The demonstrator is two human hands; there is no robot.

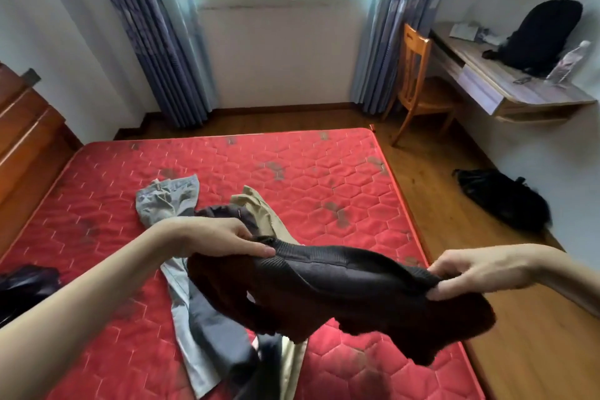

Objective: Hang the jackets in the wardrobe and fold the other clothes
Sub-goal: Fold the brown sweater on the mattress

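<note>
Above the bed: I hold a dark sweater (324,289) over the red mattress (324,178).
My left hand (224,237): pinches its ribbed hem.
My right hand (470,273): grips the hem's other end.
Under it: grey trousers (168,198), beige trousers (259,208) lie crumpled.

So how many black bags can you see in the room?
2: a black backpack standing on the desk, and a black bag lying on the floor beside the mattress.

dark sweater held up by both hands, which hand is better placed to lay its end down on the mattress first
Left. The left hand holds its end of the dark sweater over the middle of the red mattress; the right hand hangs near the bed's edge.
</note>
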